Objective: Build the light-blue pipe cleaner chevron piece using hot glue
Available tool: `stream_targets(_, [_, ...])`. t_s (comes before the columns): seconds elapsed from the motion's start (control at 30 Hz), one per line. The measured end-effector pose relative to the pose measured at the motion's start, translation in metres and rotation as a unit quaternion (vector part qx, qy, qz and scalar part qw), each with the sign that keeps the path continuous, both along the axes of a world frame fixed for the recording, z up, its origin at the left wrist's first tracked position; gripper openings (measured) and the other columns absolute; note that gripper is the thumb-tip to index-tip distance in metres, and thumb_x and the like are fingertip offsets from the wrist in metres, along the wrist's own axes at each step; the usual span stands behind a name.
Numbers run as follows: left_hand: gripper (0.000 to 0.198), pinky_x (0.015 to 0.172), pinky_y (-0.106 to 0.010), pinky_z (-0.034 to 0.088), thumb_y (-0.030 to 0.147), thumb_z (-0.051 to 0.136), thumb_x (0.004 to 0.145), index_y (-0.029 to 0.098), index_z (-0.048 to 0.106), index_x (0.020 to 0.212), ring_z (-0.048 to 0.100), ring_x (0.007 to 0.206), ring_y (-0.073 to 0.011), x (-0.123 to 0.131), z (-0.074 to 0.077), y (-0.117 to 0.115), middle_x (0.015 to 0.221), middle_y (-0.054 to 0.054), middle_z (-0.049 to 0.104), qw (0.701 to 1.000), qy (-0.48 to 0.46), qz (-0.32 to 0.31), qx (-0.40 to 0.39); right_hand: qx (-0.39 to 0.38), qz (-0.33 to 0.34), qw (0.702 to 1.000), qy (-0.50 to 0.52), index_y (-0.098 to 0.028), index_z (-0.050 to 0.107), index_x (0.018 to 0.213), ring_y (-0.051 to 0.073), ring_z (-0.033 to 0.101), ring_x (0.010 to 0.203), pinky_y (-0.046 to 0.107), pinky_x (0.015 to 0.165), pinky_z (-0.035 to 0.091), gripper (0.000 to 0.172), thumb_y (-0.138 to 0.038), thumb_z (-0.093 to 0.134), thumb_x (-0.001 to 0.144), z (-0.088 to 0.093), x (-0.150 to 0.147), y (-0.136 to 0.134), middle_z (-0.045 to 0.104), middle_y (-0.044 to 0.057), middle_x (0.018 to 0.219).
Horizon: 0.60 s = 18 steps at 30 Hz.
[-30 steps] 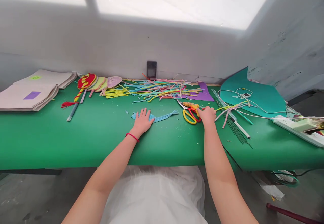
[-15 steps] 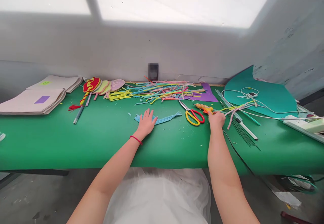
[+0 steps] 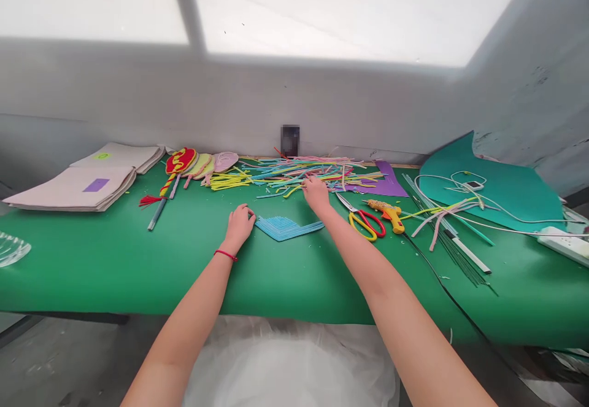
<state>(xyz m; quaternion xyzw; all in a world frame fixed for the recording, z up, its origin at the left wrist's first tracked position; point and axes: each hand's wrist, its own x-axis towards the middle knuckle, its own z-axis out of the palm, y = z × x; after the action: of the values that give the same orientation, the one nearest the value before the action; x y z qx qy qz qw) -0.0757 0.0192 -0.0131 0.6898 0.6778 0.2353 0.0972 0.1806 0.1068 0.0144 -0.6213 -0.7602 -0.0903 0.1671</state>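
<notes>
A flat blue piece of pipe cleaners (image 3: 283,229), laid side by side in an angled shape, rests on the green table. Just left of its edge, my left hand (image 3: 239,226) is on the table, fingers loosely bent and apart, with nothing seen in it. My right hand (image 3: 316,195) reaches across to the front of a loose heap of coloured pipe cleaners (image 3: 276,170). Its fingers are drawn together on a pipe cleaner there; the fingertips are partly hidden. Right of that arm lie scissors (image 3: 365,223) with red and yellow handles and a yellow glue gun (image 3: 393,217).
Finished pipe-cleaner shapes (image 3: 181,161) lie at the back left near large paper pads (image 3: 78,186). A purple sheet (image 3: 389,183) is behind the scissors. To the right are a teal sheet (image 3: 497,180), cables, green wires (image 3: 464,263) and a white power strip (image 3: 564,241).
My right hand has let go of the glue gun, which now lies on the table, and moved left to the pipe-cleaner heap. My left hand has slid off the blue piece to its left side.
</notes>
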Motion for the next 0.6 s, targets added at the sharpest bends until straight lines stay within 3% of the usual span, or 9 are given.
stream_targets(0.17, [0.014, 0.110, -0.053, 0.024, 0.021, 0.051, 0.085, 0.019, 0.064, 0.079, 0.047, 0.126, -0.0286, 0.007, -0.006, -0.002, 0.132, -0.014, 0.053, 0.999, -0.053, -0.009, -0.009, -0.021, 0.008, 0.999, -0.026, -0.018, 0.057, 0.126, 0.025, 0.049, 0.106, 0.036, 0.087, 0.037, 0.041, -0.010, 0.044, 0.088, -0.007, -0.044, 0.034, 0.059, 0.016, 0.114])
stream_targets(0.37, [0.016, 0.106, -0.046, 0.032, 0.025, 0.050, 0.087, 0.018, 0.064, 0.086, 0.048, 0.124, -0.0278, 0.008, -0.004, -0.007, 0.129, -0.015, 0.054, 0.994, -0.104, 0.000, 0.035, -0.007, 0.065, 0.997, -0.034, -0.014, 0.069, 0.093, 0.026, 0.050, 0.107, 0.036, 0.087, 0.038, 0.023, -0.013, 0.046, 0.088, 0.012, -0.058, 0.056, 0.058, 0.017, 0.117])
stream_targets(0.5, [0.016, 0.105, -0.046, 0.034, 0.026, 0.050, 0.087, 0.018, 0.064, 0.091, 0.050, 0.122, -0.0287, 0.010, -0.005, -0.007, 0.128, -0.014, 0.055, 0.994, -0.106, -0.002, 0.032, 0.015, 0.129, 0.982, 0.138, -0.016, 0.061, 0.100, 0.022, 0.059, 0.093, 0.032, 0.078, 0.045, 0.020, -0.016, 0.044, 0.090, 0.028, -0.052, 0.064, 0.063, 0.013, 0.107])
stream_targets(0.6, [0.018, 0.105, -0.046, 0.032, 0.027, 0.050, 0.087, 0.018, 0.063, 0.095, 0.050, 0.121, -0.0296, 0.013, -0.009, -0.005, 0.127, -0.015, 0.056, 0.995, -0.093, -0.006, 0.029, 0.023, 0.184, 0.916, 0.356, -0.019, 0.053, 0.103, 0.017, 0.063, 0.080, 0.029, 0.068, 0.050, 0.017, -0.027, 0.042, 0.094, 0.048, -0.046, 0.068, 0.066, 0.006, 0.090])
